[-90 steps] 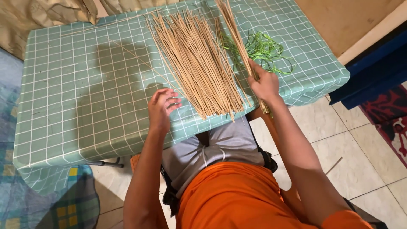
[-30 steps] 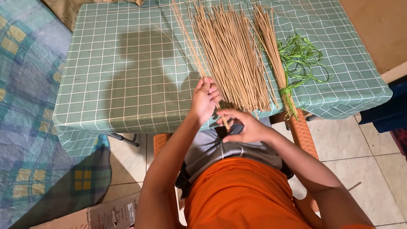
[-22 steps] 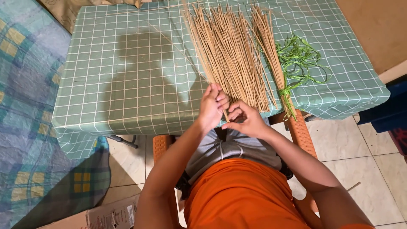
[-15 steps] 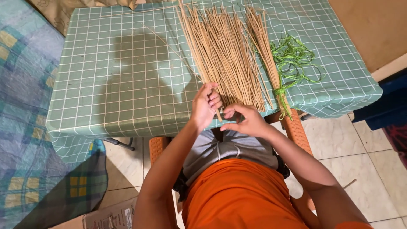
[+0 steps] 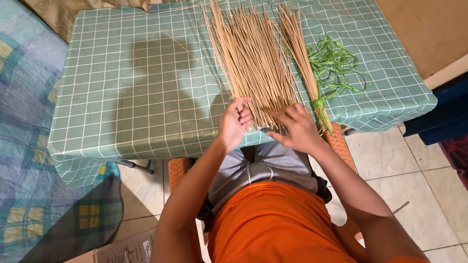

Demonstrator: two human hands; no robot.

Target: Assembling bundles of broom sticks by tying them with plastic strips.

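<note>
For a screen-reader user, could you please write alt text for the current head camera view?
Seen from above, a seated person's left hand and right hand rest at the near ends of a spread of thin tan sticks on a table with a green checked cloth. A tied stick bundle and loose green string lie to the right.

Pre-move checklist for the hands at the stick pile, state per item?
1. Left hand at near ends of the loose sticks: ok.
2. Right hand on the stick ends: ok.
3. A stick pinched in the left fingers: cannot tell.
4. Tied bundle apart from the loose sticks: ok.
5. Green string within the right hand's reach: ok.
6. Sticks fully on the table: not ok, ends overhang.
</note>
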